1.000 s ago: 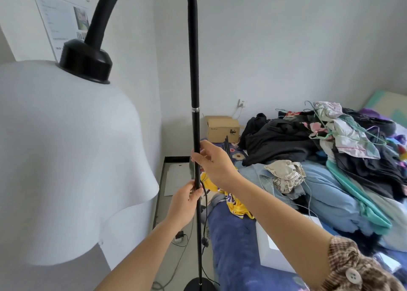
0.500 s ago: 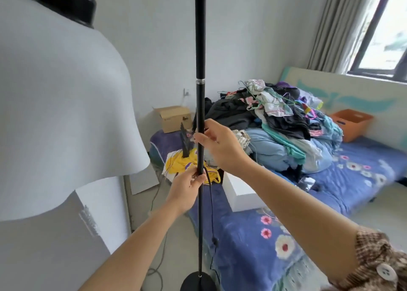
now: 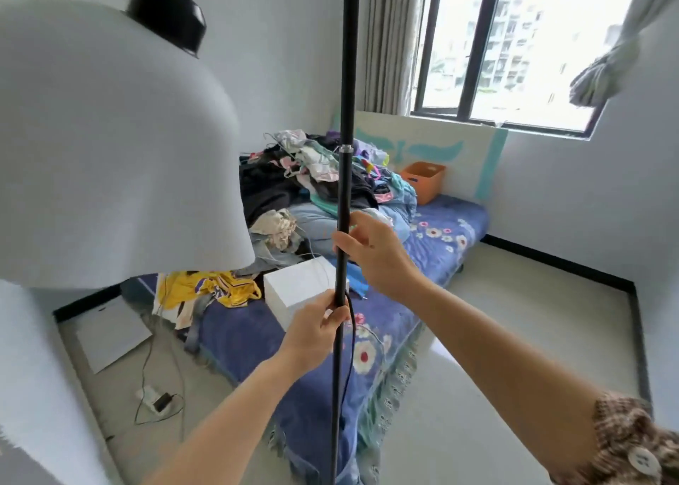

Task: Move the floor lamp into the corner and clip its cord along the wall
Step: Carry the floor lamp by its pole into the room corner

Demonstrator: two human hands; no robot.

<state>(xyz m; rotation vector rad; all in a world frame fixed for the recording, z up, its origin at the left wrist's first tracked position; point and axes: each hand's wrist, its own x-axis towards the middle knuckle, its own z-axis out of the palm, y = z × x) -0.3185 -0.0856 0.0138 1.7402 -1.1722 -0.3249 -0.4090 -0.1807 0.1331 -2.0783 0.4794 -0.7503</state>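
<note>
The floor lamp's black pole (image 3: 345,117) stands upright in the middle of the view. Its big white shade (image 3: 110,154) with a black cap fills the upper left. My right hand (image 3: 371,253) grips the pole at mid height. My left hand (image 3: 319,326) grips it a little lower. The thin black cord (image 3: 351,345) hangs down beside the pole from just under my left hand. The lamp's base is out of view below.
A low bed with a blue flowered cover (image 3: 433,249) carries a heap of clothes (image 3: 316,176), a white box (image 3: 301,290) and an orange bin (image 3: 422,179). A power strip with cables (image 3: 154,400) and a flat white panel (image 3: 110,334) lie on the floor at left. Window at the back right.
The view has swung to the right, from the left wall corner toward the window and the open floor. Both hands keep their hold on the pole, which stays central.
</note>
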